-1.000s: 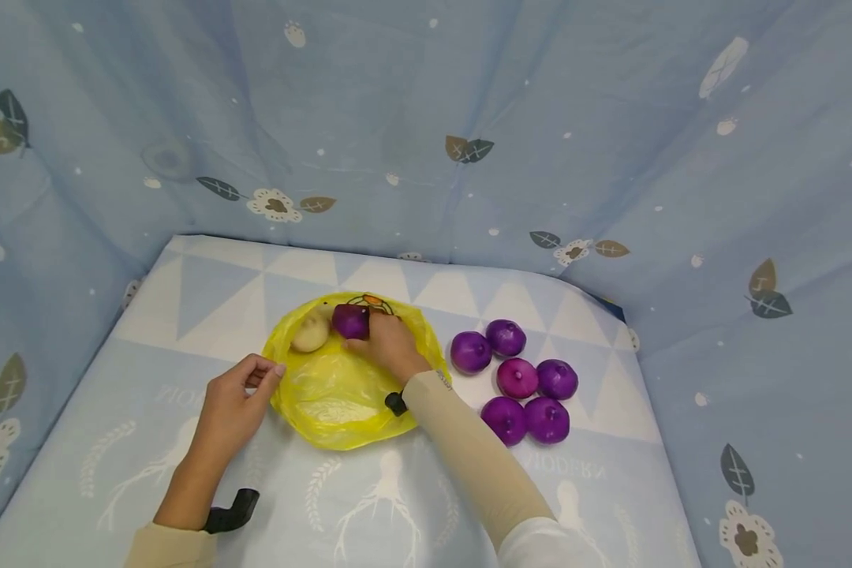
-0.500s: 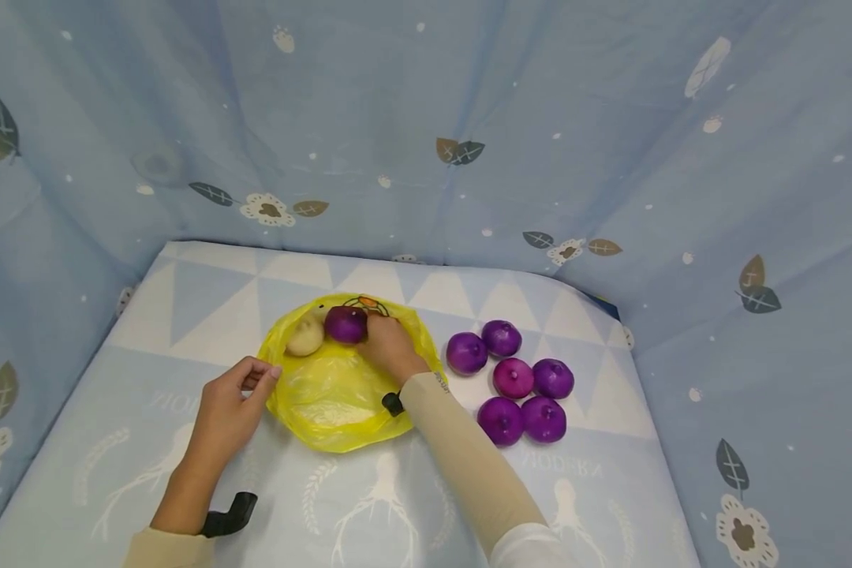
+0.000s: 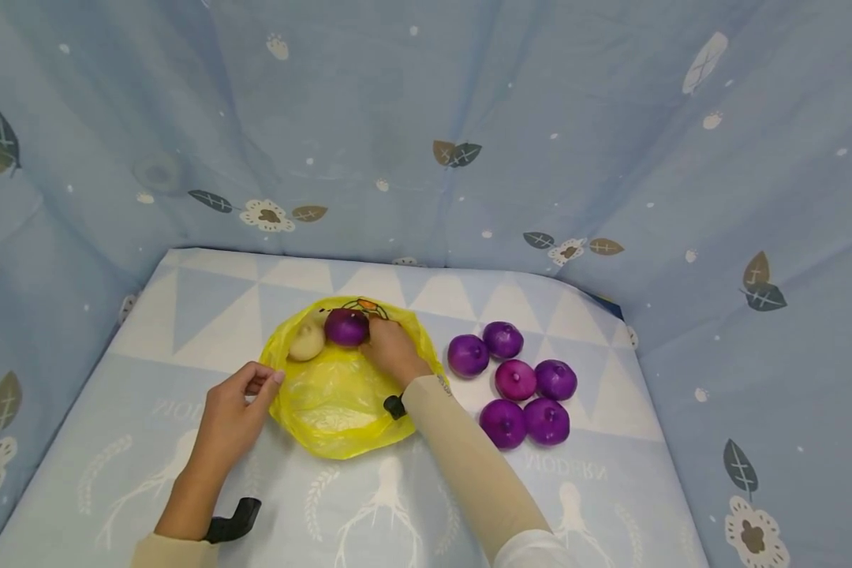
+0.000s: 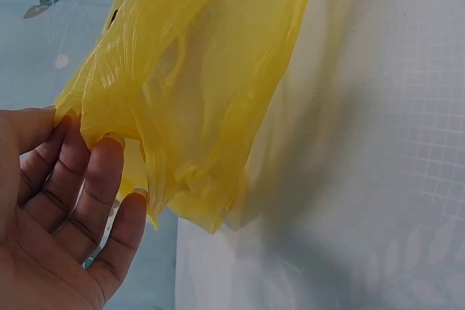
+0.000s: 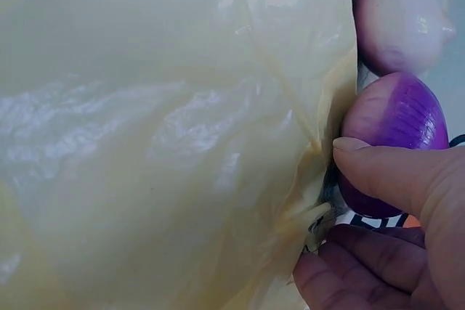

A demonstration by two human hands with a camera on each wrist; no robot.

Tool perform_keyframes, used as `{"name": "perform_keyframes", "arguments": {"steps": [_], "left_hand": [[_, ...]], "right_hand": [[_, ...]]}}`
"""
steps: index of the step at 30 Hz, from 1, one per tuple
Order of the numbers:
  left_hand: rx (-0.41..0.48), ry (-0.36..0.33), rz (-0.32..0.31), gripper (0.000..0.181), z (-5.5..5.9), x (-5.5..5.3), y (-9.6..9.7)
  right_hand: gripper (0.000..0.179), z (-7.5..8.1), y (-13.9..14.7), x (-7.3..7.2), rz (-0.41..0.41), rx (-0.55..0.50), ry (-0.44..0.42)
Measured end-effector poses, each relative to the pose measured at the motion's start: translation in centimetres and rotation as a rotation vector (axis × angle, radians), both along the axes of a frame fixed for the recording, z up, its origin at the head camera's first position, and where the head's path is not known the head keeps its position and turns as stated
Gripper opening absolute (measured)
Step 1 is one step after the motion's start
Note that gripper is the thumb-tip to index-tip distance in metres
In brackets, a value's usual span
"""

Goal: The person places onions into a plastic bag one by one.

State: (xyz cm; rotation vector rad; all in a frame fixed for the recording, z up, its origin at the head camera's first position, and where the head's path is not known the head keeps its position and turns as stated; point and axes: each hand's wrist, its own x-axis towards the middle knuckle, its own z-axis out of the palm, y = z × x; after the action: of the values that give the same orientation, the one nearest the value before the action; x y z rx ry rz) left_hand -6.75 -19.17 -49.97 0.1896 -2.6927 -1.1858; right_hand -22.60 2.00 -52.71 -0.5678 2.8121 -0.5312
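A yellow plastic bag [image 3: 337, 406] lies spread with its mouth up on the table. At its left rim, my left hand [image 3: 237, 406] pinches the thin film; the left wrist view shows the bag's edge [image 4: 109, 92] between thumb and fingertips. My right hand [image 3: 394, 347] reaches inside at the back. Beside its fingers sits a purple onion [image 3: 346, 327], with a pale onion [image 3: 307, 341] to the left. In the right wrist view, the thumb lies against the purple onion [image 5: 399, 110], fingers apart from the thumb near the bag's folds; their tips are partly hidden.
Several purple onions [image 3: 515, 380] sit in a cluster right of the bag, near my right forearm. The table [image 3: 220, 315] has a patterned cover. A blue patterned curtain [image 3: 369, 118] rises behind and at both sides.
My right hand has eased off the purple onion, which now sits slightly left of the fingers inside the bag. The left hand keeps its pinch on the rim. The head view shifted slightly.
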Motion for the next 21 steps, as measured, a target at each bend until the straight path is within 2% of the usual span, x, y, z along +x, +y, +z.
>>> {"name": "perform_keyframes", "arguments": {"steps": [3,12,21], "left_hand": [[-0.005,-0.005,0.007,0.021,-0.03,-0.03,0.10],[0.012,0.022,0.014,0.018,0.15,0.01,0.41],[0.023,0.033,0.025,0.018,-0.18,-0.03,0.31]], "right_hand": [[0.035,-0.17,0.08,0.07,0.008,-0.013,0.012],[0.055,-0.84,0.04,0.57,0.038,0.021,0.095],[0.072,-0.75,0.69,0.91,0.056,-0.070,-0.023]]}}
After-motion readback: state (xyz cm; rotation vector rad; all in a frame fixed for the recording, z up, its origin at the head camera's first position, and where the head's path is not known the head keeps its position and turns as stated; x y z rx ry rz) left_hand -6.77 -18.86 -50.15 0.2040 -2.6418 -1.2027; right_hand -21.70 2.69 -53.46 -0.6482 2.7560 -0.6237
